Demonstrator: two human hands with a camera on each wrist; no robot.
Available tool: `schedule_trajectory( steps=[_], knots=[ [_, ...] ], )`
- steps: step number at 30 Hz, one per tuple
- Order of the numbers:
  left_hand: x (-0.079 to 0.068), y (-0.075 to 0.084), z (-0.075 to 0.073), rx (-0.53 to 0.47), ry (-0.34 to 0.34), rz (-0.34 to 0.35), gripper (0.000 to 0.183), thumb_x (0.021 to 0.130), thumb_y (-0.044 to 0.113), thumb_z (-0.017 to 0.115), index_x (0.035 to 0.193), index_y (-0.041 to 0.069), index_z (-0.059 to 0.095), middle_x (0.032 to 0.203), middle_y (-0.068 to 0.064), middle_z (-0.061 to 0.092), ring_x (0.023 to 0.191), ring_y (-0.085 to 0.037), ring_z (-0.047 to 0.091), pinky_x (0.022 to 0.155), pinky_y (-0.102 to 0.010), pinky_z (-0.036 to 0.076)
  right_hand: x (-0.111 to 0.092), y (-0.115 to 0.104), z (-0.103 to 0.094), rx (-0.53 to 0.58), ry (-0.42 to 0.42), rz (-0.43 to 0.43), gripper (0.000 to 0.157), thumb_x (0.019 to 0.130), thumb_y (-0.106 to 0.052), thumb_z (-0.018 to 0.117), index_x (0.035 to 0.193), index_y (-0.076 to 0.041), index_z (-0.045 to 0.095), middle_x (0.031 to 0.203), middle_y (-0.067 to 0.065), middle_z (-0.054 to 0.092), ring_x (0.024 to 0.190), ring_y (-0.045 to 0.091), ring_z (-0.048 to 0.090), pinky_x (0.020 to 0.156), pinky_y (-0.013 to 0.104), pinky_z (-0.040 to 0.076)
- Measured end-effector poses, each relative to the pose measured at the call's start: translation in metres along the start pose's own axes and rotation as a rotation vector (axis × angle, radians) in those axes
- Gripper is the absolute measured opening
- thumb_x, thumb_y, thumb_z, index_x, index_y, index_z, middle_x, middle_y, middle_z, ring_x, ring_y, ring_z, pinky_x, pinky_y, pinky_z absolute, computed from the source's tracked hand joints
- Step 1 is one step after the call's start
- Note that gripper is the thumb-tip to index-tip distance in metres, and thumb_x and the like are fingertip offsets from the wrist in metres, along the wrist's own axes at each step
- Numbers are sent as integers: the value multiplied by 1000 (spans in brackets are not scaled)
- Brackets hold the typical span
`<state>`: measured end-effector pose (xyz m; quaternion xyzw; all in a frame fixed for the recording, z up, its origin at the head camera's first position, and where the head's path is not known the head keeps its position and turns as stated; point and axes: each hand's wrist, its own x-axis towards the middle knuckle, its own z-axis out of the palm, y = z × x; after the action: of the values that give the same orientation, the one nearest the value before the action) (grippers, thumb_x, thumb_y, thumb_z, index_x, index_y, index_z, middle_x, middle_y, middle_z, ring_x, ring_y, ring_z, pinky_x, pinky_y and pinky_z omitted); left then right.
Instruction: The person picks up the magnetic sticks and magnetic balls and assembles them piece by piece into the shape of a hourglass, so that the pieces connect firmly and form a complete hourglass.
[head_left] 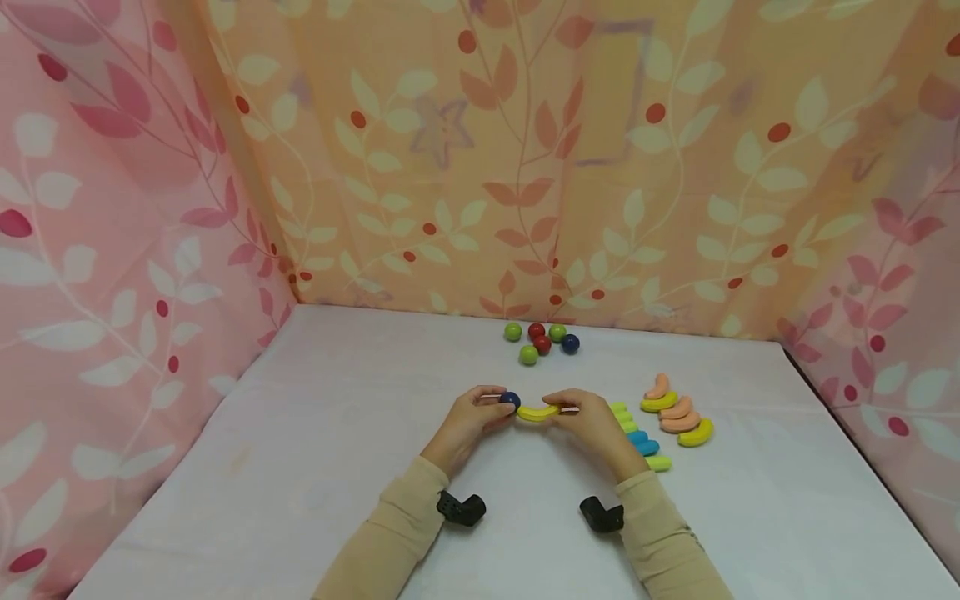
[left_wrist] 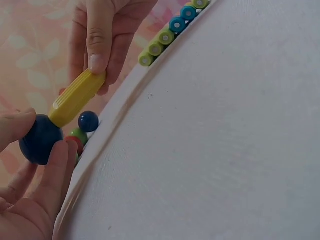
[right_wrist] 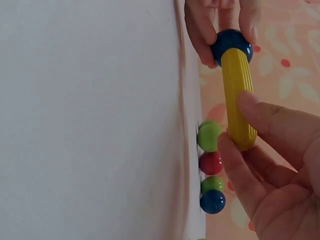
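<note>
On the left, a tan-sleeved forearm [head_left: 397, 521] slants forward and inward from the lower edge. A faint violet star-shaped mark [head_left: 442, 132] shows on the orange cloth behind. The left hand [head_left: 467, 423] has its fingers parted just as wide as the dark blue ball [head_left: 510, 401] pinched between thumb and fingertips. The ball touches the left end of a curved, ridged yellow piece [head_left: 537, 413], both in front of the person above the white tabletop [head_left: 322, 400]. Farther back sits a cluster of green, red and blue balls [head_left: 542, 344]. The right hand [head_left: 588, 418], its forearm angled inward, pinches the yellow piece's other end, thumb and fingers nearly closed around it. Beyond that wrist lie green and blue rods [head_left: 647, 448] in a row, then orange and yellow curved pieces [head_left: 680, 422].
</note>
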<state>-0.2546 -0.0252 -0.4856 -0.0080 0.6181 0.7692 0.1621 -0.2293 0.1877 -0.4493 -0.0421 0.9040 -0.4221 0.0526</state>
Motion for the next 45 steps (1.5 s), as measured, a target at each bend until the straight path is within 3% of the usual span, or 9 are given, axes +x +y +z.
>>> schedule_trajectory(
  steps=[9, 14, 20, 24, 31, 35, 39, 45],
  knots=[
    [1, 3, -2, -82, 11, -13, 42, 90, 2, 70, 129, -1, 56, 119, -21, 68, 97, -17, 71, 92, -32, 58, 3, 0, -4, 13, 7, 12, 28, 93, -10, 67, 121, -11, 72, 128, 10, 68, 134, 36, 50, 113, 58, 39],
    [2, 4, -3, -101, 30, -28, 44, 91, 5, 70, 131, 0, 52, 122, -20, 66, 93, -17, 71, 89, -33, 59, 4, -1, 0, 17, 17, 14, 29, 93, -10, 66, 121, -12, 72, 129, 10, 68, 135, 35, 50, 114, 58, 37],
    [1, 4, -3, -114, 59, -12, 47, 89, -1, 69, 132, 0, 51, 116, -17, 66, 95, -16, 69, 91, -30, 58, 5, -4, 5, 73, 37, 33, 26, 92, -9, 68, 117, -13, 74, 125, 9, 70, 129, 33, 54, 111, 54, 43],
    [1, 3, -3, -124, 40, -29, 51, 89, -4, 68, 136, 3, 48, 116, -16, 63, 97, -19, 68, 92, -33, 58, 5, -5, 10, 111, 29, 66, 24, 92, -9, 68, 114, -13, 75, 123, 8, 70, 125, 29, 56, 107, 50, 47],
    [3, 5, -3, -141, 52, -13, 56, 89, -5, 68, 139, 2, 46, 118, -19, 60, 96, -18, 68, 89, -31, 59, 6, -6, 10, 86, 30, 60, 26, 91, -14, 71, 117, -13, 73, 119, 7, 72, 120, 27, 58, 97, 42, 55],
    [5, 5, -6, -143, 79, -6, 55, 88, -6, 67, 139, 1, 47, 114, -16, 61, 94, -17, 67, 88, -29, 59, 13, -4, 6, 86, 79, 86, 34, 90, -20, 74, 122, -12, 70, 120, 10, 71, 119, 28, 61, 95, 40, 56],
    [4, 4, -11, -138, 101, -11, 56, 88, -6, 68, 140, 2, 48, 116, -17, 60, 96, -17, 67, 90, -30, 59, 26, -4, 2, 109, 112, 116, 40, 90, -22, 74, 128, -9, 67, 127, 13, 68, 119, 29, 62, 101, 45, 53],
    [7, 0, -16, -144, 130, -9, 57, 87, -5, 69, 140, 3, 50, 124, -22, 60, 99, -18, 67, 89, -29, 59, 51, -11, -4, 147, 108, 117, 49, 89, -19, 76, 133, -7, 62, 132, 17, 64, 121, 32, 62, 103, 45, 52]
  ],
)
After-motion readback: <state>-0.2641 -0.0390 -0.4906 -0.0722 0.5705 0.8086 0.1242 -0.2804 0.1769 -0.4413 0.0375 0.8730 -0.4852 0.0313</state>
